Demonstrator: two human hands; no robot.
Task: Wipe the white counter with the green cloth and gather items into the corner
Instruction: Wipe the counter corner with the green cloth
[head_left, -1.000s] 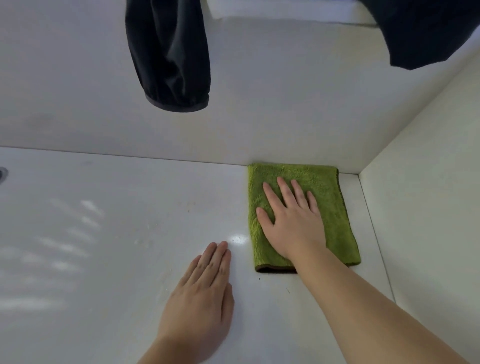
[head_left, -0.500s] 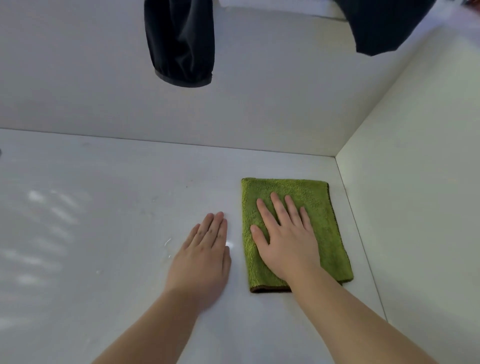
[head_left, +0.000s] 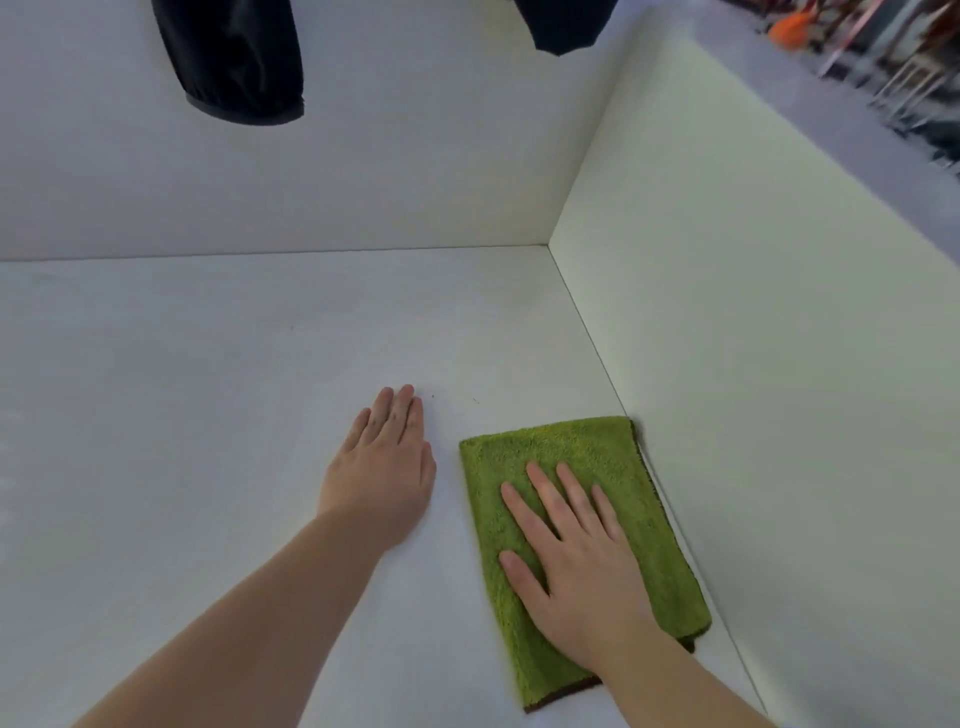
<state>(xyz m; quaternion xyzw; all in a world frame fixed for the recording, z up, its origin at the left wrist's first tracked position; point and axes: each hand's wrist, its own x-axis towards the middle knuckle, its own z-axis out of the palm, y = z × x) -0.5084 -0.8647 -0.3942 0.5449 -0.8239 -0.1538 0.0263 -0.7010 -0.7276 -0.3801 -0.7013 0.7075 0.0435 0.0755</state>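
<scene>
So both hands are flat down on the white bench (head_left: 208, 415) here. The right hand (head_left: 576, 566) is pressed palm-down on the green cloth (head_left: 582, 452), fingers (head_left: 545, 493) spread apart and pointing away toward the back wall (head_left: 415, 171), thumb sticking out to the left, still on the cloth. It's not gripping anything, just lying open on top of the fabric. The cloth is folded into a rectangle, lying flat along the bench's right edge, with its long right side touching or just about touching the side wall (head_left: 779, 364); a thin dark hem shows along that side and at the near end. It sits nearer the front than the back right corner, with a stretch of bare bench between its far end and that corner. The left hand (head_left: 384, 467) is just beside the cloth on its left, not touching it, palm flat on the bare bench with fingers held close together and pointing away, holding nothing. Both forearms are bare and come in from the bottom, angling in toward each other. Up top, two pieces of dark fabric (head_left: 234, 57) hang in front of the back wall, well above the bench.
</scene>
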